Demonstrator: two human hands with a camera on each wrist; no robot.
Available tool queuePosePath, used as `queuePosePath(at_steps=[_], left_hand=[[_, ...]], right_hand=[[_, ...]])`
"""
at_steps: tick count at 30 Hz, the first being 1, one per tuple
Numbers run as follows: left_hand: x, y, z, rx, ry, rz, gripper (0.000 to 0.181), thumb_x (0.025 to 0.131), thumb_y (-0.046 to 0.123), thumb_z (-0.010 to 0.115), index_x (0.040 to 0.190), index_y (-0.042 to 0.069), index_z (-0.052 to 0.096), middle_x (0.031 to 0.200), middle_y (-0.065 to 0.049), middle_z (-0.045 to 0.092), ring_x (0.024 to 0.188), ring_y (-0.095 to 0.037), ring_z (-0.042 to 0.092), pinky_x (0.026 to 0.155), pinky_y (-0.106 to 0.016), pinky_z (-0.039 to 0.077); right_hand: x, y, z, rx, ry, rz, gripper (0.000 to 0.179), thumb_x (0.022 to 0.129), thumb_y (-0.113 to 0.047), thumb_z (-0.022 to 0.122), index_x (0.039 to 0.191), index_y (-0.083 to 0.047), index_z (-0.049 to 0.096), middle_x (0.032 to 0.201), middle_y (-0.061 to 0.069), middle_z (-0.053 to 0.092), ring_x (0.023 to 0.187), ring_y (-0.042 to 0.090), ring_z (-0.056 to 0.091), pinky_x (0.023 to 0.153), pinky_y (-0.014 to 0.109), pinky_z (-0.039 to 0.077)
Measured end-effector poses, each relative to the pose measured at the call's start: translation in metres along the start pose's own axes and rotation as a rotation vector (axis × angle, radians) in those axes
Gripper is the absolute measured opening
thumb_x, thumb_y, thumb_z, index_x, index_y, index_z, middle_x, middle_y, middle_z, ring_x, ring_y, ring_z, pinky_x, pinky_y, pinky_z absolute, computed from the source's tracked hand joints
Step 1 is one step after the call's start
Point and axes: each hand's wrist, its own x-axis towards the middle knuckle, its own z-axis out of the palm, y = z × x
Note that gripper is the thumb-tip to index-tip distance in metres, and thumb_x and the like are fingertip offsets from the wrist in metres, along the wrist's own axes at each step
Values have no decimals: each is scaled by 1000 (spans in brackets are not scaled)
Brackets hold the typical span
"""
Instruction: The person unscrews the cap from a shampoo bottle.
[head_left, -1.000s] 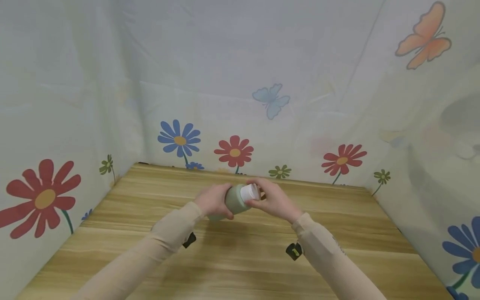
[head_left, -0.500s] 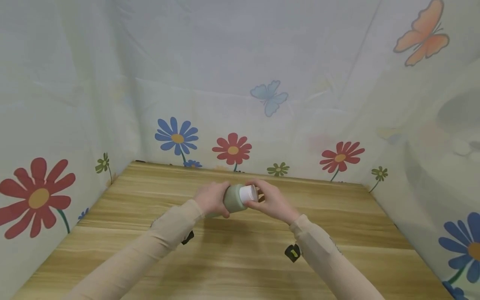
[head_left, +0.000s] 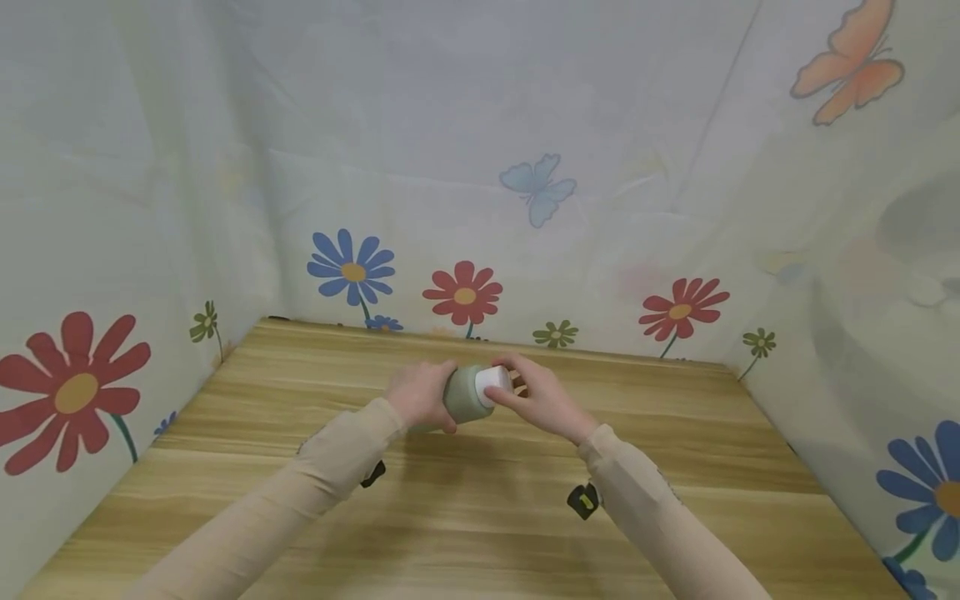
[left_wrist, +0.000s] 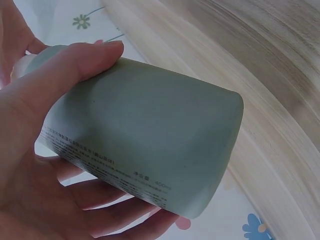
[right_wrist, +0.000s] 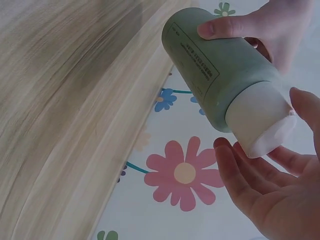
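A sage-green plastic bottle (head_left: 465, 395) with small dark print lies tilted in the air above the table, its white cap (right_wrist: 260, 117) towards the right. My left hand (head_left: 422, 395) grips the bottle's body; in the left wrist view the thumb lies across the top side and the fingers curl underneath. Around the white cap are the fingers of my right hand (head_left: 542, 398), the thumb on the near side in the head view. The right wrist view shows this hold as loose, with the fingers below the cap and the thumb by its edge. The cap sits on the bottle's neck.
Below the hands spreads a wood-grain table (head_left: 480, 517). A pale cloth (head_left: 405, 167) printed with flowers and butterflies hangs along its back and both sides. A dark strap piece (head_left: 583, 501) hangs under the right wrist.
My right thumb has shifted up and across the white cap. Both hands and the bottle have drifted slightly left in the view, and the background has shifted slightly too.
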Motion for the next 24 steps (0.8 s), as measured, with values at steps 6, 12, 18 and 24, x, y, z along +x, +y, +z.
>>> queuePosePath(at_steps=[6, 12, 18, 24], left_hand=[[-1, 1, -1, 21, -2, 4, 76, 60, 29, 92, 124, 11, 56, 111, -10, 69, 96, -26, 64, 85, -46, 53], [-2, 3, -2, 19, -19, -5, 76, 62, 31, 91, 126, 11, 55, 114, -10, 68, 99, -26, 63, 89, -46, 53], [-2, 4, -4, -5, -35, -22, 74, 63, 31, 91, 125, 12, 54, 117, -10, 67, 102, -27, 62, 93, -47, 52], [-2, 4, -5, -14, -47, -16, 74, 63, 31, 90, 125, 11, 54, 117, -11, 67, 102, -27, 63, 92, -48, 52]], right_hand=[[-1, 0, -2, -11, 3, -10, 43, 92, -28, 66, 128, -9, 54, 120, 8, 63, 99, 23, 64, 82, 34, 56], [-1, -2, -3, -21, 22, -43, 40, 89, -24, 69, 125, -9, 56, 115, 10, 65, 91, 21, 66, 78, 32, 57], [-1, -2, -5, -36, 23, -77, 43, 88, -22, 72, 125, -7, 56, 117, 10, 65, 95, 22, 66, 80, 32, 57], [-3, -4, -7, -34, 16, -87, 44, 88, -21, 72, 127, -7, 56, 120, 11, 64, 99, 25, 66, 82, 34, 57]])
